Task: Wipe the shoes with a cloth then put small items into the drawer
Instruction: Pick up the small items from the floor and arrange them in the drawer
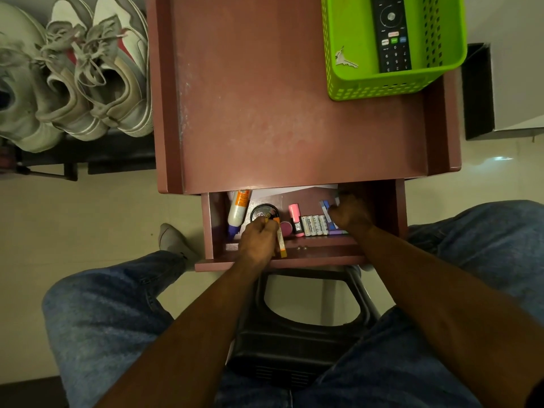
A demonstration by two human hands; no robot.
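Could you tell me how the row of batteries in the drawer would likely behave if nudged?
The batteries are smooth cylinders lying side by side, so they would probably roll. Being loose, they would likely scatter rather than move together.

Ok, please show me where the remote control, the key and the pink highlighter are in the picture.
remote control (391, 33), head view, middle of its button face.
key (345, 60), head view, on its blade, on the green basket's floor.
pink highlighter (295, 217), head view, on its pink body, in the drawer.

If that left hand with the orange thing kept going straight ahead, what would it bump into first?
Most likely the round black tin lying just beyond the left hand in the open drawer. The hand grips an orange stick right at the tin's near edge, though depth is hard to judge from above.
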